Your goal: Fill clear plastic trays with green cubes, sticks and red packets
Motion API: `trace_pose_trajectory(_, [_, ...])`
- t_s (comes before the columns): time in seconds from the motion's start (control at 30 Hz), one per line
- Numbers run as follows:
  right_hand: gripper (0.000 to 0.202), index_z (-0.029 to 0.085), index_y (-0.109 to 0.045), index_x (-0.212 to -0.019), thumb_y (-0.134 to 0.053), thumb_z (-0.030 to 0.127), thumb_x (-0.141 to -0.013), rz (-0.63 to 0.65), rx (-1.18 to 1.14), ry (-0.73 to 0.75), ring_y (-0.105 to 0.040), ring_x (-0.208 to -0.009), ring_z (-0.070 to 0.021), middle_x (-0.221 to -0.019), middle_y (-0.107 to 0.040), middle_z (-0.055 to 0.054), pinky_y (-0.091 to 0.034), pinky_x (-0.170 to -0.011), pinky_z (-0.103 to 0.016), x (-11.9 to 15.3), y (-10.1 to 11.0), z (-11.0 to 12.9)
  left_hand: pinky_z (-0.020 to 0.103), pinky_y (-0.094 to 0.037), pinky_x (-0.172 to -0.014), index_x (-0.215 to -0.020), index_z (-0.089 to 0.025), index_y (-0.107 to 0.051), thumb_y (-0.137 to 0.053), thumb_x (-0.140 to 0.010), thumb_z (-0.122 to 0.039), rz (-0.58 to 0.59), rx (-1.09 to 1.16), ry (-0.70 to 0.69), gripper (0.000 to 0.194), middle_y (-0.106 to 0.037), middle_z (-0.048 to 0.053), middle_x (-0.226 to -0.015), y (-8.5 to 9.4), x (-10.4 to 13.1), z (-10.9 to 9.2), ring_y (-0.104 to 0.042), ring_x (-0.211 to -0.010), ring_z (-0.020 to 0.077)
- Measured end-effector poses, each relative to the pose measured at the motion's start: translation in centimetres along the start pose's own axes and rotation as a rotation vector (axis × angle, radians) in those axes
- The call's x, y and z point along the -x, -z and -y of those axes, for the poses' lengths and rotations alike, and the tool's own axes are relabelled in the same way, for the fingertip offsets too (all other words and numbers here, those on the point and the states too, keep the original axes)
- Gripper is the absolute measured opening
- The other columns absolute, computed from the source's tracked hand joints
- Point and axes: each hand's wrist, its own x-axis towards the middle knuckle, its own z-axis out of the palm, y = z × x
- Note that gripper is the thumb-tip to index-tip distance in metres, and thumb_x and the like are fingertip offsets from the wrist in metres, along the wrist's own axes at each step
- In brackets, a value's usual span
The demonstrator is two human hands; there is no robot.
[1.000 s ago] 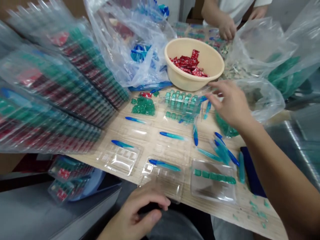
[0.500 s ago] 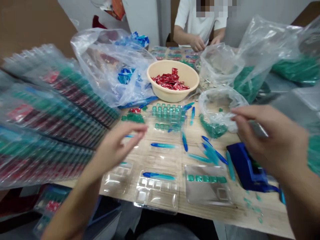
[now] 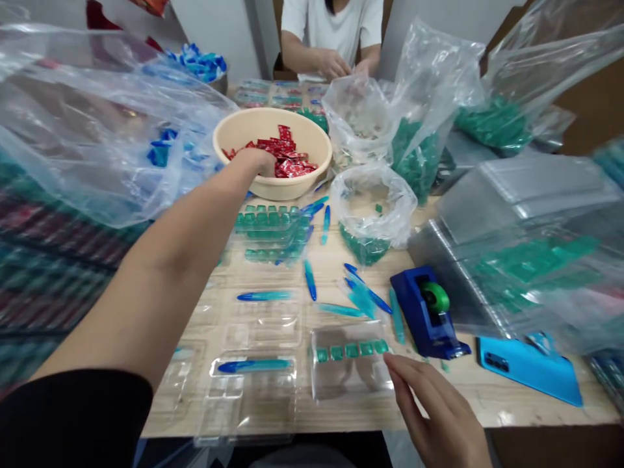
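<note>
Wooden table [image 3: 507,411]: left hand [image 3: 259,162] in bowl [image 3: 287,190], right hand [image 3: 433,404] by tray [image 3: 336,380]; can't tell either grip.

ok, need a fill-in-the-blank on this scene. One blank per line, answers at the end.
1. The packets in the cream bowl, where the left hand reaches, are mainly ____ in colour.
2. The right hand is at the clear tray bearing a row of ____ green squares.
3. The blue tape dispenser carries a roll coloured ____.
4. Of the person's two hands, the one nearer the light-blue phone is the ____.

Missing words: red; five; green; right.
</note>
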Motion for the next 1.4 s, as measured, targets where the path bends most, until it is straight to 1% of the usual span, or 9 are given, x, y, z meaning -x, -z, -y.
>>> trace_pose_trajectory(0.33, [0.024,0.019,-0.061,-0.111,-0.053,0.013,-0.089,-0.047,-0.055,-0.061,-0.071,-0.08,-0.0168,-0.091,-0.072,-0.005,-0.058,-0.071,-0.026,0.5,-1.4,-1.5,0.052,-0.018,-0.111,-0.091,0.004,-0.062,-0.047,-0.088,-0.02,-0.144,-0.131,0.035,0.028,-0.065,0.004,-0.118,3.8,1.7,-1.0,-0.037,-0.132,0.032])
trace_pose_trajectory(0.43, [0.025,0.022,-0.063,-0.109,-0.053,0.013,-0.088,-0.09,-0.119,-0.075,-0.071,-0.077,-0.0176,-0.088,-0.072,-0.004,-0.059,-0.068,-0.027,-0.3,-2.0,-0.9,0.045,-0.031,-0.104,-0.099,0.01,-0.057,-0.026,-0.091,-0.024,-0.21,0.002,0.063,0.047,-0.065,0.002,-0.115,5.3,1.5,-1.6,-0.045,-0.124,0.0287])
trace_pose_trajectory(0.57, [0.028,0.025,-0.064,-0.109,-0.054,0.011,-0.087,-0.13,-0.262,-0.077,-0.072,-0.08,-0.018,-0.091,-0.073,-0.003,-0.06,-0.072,-0.027,-1.6,-2.6,0.5,0.029,-0.051,-0.088,-0.126,0.004,-0.037,-0.031,-0.095,-0.02,-0.292,0.277,0.12,0.04,-0.059,0.01,-0.128,6.4,2.6,-2.6,-0.06,-0.108,0.0164])
trace_pose_trajectory(0.73, [0.022,0.026,-0.06,-0.112,-0.055,0.029,-0.091,-0.119,-0.899,-0.43,-0.072,-0.087,-0.0179,-0.101,-0.071,-0.005,-0.062,-0.074,-0.029,-5.5,-4.9,3.0,0.029,-0.043,-0.084,-0.129,0.003,-0.033,-0.003,-0.091,-0.014,-0.223,0.55,0.052,0.051,-0.059,0.011,-0.125,5.6,11.3,-4.3,-0.055,-0.115,0.0172])
trace_pose_trajectory(0.87, [0.065,0.032,-0.039,-0.135,-0.064,0.056,-0.079,-0.035,-1.481,-0.583,-0.061,-0.114,-0.0269,-0.136,-0.05,-0.012,-0.06,-0.084,-0.045,-9.0,-7.1,5.1,0.032,-0.057,-0.069,-0.098,-0.009,-0.059,-0.059,-0.084,-0.027,-0.036,1.016,0.037,0.023,-0.072,0.007,-0.088,1.5,22.0,-5.6,-0.07,-0.08,0.0205])
trace_pose_trajectory(1.0, [0.068,0.036,-0.037,-0.135,-0.069,0.048,-0.076,0.1,-1.608,-0.651,-0.062,-0.111,-0.0263,-0.138,-0.05,-0.006,-0.064,-0.069,-0.04,-9.6,-8.0,7.0,0.032,-0.054,-0.073,-0.093,-0.015,-0.064,-0.063,-0.082,-0.034,-0.052,0.92,0.094,0.021,-0.069,0.003,-0.082,-1.8,29.6,-6.1,-0.064,-0.076,0.0171])
trace_pose_trajectory(1.13, [0.039,0.028,-0.054,-0.117,-0.064,0.042,-0.081,0.16,-1.545,-0.723,-0.069,-0.088,-0.0211,-0.111,-0.067,-0.004,-0.063,-0.052,-0.03,-7.8,-7.6,7.8,0.033,-0.047,-0.084,-0.09,-0.02,-0.068,-0.06,-0.084,-0.031,-0.062,0.67,0.094,0.015,-0.065,0.004,-0.093,-2.1,33.0,-5.6,-0.058,-0.094,0.02])
trace_pose_trajectory(1.27, [0.033,0.023,-0.058,-0.108,-0.065,0.04,-0.08,0.2,-1.481,-0.745,-0.067,-0.061,-0.0147,-0.093,-0.07,-0.002,-0.059,-0.044,-0.026,-6.9,-6.8,8.2,0.03,-0.049,-0.081,-0.114,-0.024,-0.06,-0.065,-0.082,-0.029,-0.017,0.772,0.082,0.033,-0.063,0.003,-0.102,-1.2,34.2,-5.3,-0.059,-0.093,0.0177])
trace_pose_trajectory(1.4, [0.032,0.025,-0.058,-0.101,-0.071,0.037,-0.076,0.248,-1.399,-0.778,-0.058,-0.044,-0.0094,-0.085,-0.069,0.001,-0.059,-0.041,-0.025,-6.5,-6.5,8.8,0.026,-0.047,-0.083,-0.085,-0.022,-0.068,-0.061,-0.085,-0.021,-0.091,0.71,-0.012,0.007,-0.062,0.001,-0.091,-0.8,34.7,-5.4,-0.059,-0.09,0.0151])
